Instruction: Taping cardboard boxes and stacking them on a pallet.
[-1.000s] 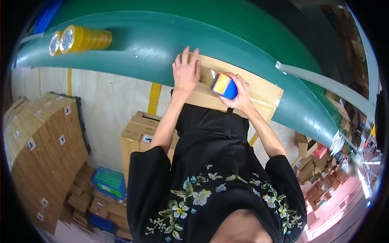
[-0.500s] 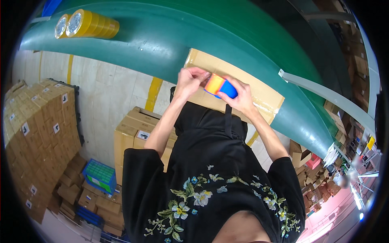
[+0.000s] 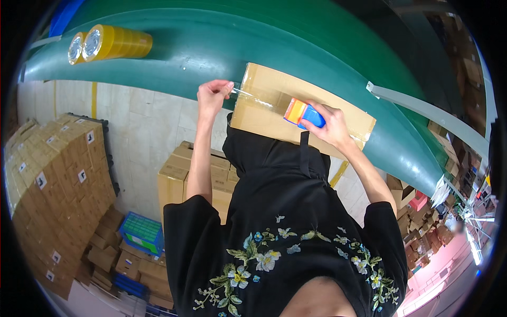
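A long brown cardboard box (image 3: 264,76) lies on the green bench in front of me, close against my body. Above its middle, my right hand (image 3: 330,126) grips a blue and orange tape dispenser (image 3: 312,117). From the dispenser a strip of clear tape (image 3: 257,99) stretches leftward over the box top. Just past the box's left end, my left hand (image 3: 214,94) pinches the free end of that strip between thumb and fingers. Shiny tape also shows at the box's right end.
Yellow tape rolls (image 3: 119,43) lie in a row at the bench's far left. A grey metal bar (image 3: 417,106) crosses the bench on the right. Cartons (image 3: 177,174) stand on the floor left of me, with a stacked pallet (image 3: 58,169) beyond and a blue-green crate (image 3: 141,232) nearby.
My hands have moved apart: the left went left past the box end, the right slightly right with the dispenser. A length of clear tape now spans between them.
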The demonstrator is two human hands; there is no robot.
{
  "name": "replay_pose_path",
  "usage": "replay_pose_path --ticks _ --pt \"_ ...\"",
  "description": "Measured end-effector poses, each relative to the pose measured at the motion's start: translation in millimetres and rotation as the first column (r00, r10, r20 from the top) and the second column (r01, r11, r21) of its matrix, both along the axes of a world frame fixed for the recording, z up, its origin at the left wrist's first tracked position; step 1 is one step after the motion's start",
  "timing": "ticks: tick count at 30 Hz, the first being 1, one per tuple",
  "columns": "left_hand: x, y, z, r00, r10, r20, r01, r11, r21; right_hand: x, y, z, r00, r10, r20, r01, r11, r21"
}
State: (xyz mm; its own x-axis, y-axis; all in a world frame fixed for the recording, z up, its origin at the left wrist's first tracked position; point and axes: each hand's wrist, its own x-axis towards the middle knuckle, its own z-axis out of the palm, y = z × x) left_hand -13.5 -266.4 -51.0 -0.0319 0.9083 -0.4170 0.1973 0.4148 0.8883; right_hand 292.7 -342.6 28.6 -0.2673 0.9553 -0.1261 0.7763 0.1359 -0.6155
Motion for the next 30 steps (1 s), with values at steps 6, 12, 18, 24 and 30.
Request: replay_pose_path --ticks 6,12,18,24,30 --pt "2 -10 -12 1.000 -0.008 0.023 0.009 0.998 -0.061 4 -4 5 1.000 0.018 0.015 -0.017 0.998 -0.061" --pt "16 -20 -4 0.917 -0.148 -0.370 0.140 0.989 -0.048 1 0 -1 0.998 -0.027 -0.051 0.028 0.999 0.023" --pt "37 -26 -11 0.993 -0.029 0.117 0.051 0.980 -0.192 5 -1 -7 0.997 -0.053 -0.049 0.054 0.998 0.014" --pt "45 -31 -16 0.934 -0.116 -0.338 0.069 0.987 -0.148 -13 7 -1 0.995 0.085 0.045 -0.077 0.986 -0.146" --pt "45 -23 -13 0.810 -0.103 -0.577 0.087 0.995 -0.056 64 -37 -6 0.995 0.096 0.011 -0.095 0.994 -0.044"
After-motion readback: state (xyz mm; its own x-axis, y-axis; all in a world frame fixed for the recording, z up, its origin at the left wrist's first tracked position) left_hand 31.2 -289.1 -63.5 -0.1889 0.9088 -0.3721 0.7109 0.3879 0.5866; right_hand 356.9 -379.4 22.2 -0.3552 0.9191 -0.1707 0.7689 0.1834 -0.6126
